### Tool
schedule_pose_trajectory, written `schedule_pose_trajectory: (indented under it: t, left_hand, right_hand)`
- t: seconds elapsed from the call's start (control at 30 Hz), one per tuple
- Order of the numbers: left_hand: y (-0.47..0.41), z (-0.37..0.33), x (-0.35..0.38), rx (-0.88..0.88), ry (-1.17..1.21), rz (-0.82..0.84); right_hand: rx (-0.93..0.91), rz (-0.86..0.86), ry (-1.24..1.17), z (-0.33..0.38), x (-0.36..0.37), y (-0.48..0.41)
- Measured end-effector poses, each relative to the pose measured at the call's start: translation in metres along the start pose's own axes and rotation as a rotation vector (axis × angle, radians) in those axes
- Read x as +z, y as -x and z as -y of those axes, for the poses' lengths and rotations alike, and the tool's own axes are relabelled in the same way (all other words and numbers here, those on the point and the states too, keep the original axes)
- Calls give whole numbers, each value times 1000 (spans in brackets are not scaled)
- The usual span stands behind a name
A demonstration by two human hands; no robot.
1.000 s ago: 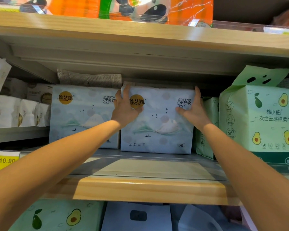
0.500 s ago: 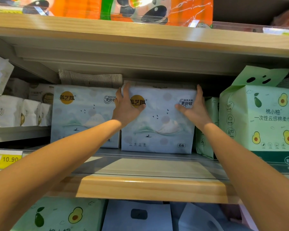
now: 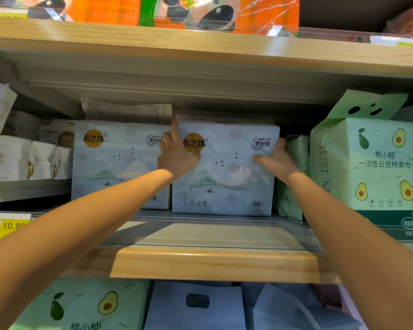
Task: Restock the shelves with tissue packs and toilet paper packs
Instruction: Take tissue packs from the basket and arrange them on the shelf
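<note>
You're facing the shelf (image 3: 212,263), its pale wooden front edge running across the middle of the view. A second wooden shelf board (image 3: 200,44) sits overhead. Up on that board stand the orange panda packs (image 3: 260,13), only their lower parts in view.

Far right on your shelf stands the big green avocado pack (image 3: 367,163), upright with its folded top flap sticking up. Below the shelf edge you can see another avocado pack (image 3: 81,306) and a blue pack (image 3: 196,306) beside it.

Now the one that matters: the tissue pack (image 3: 227,172) stands upright at the back of the shelf, dead centre, with its printed face towards you. It is just beside a matching pack (image 3: 115,163) on its left, and a mesh-textured bag (image 3: 126,110) lies on top of that one. A slim green pack (image 3: 293,177) sits on the tissue pack's right.

Your left hand (image 3: 177,156) grips the tissue pack's upper left corner. The thumb lies across the yellow logo, the forefinger points straight up the edge, and the other fingers are bent into the seam between the two packs. Your right hand (image 3: 275,158) clasps the right edge, thumb on the front and fingers curled round the side.

Far left there's a row of small white packs (image 3: 10,158) on a lower ledge, and a yellow price tag (image 3: 7,226) at the shelf front.
</note>
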State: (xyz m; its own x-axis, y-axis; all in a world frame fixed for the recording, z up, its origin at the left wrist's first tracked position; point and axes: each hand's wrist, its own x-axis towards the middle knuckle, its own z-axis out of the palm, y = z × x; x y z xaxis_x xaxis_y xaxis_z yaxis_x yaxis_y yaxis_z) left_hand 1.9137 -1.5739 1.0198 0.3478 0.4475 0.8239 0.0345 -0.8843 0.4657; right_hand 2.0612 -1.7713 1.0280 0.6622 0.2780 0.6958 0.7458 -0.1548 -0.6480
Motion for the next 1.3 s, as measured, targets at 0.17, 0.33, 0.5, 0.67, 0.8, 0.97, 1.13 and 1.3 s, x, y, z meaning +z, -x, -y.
schedule_pose_trajectory:
  t: [0.17,0.33,0.5,0.67,0.8,0.97,1.13,1.3]
  left_hand:
    - [-4,2,0,50,45,76]
    - [-6,-3,6,42,64,110]
    - [-14,-2,12,16,71,126]
    - [-24,-4,18,4,56,137]
    - [-31,-2,27,-26,-10,139]
    - [-38,5,33,-67,-22,155]
    - [-39,10,35,-54,-52,171]
    - [-39,10,36,-79,-89,201]
  right_hand:
    - [4,7,16,-4,-1,-6]
    - [13,-23,28,-7,0,-13]
    - [31,-22,75,-6,1,-23]
    - [86,-16,121,-6,5,-35]
    - [91,-22,141,-9,7,-41]
    - [106,18,204,-13,13,-42]
    - [130,51,235,-13,16,-39]
    - [144,46,221,-12,19,-40]
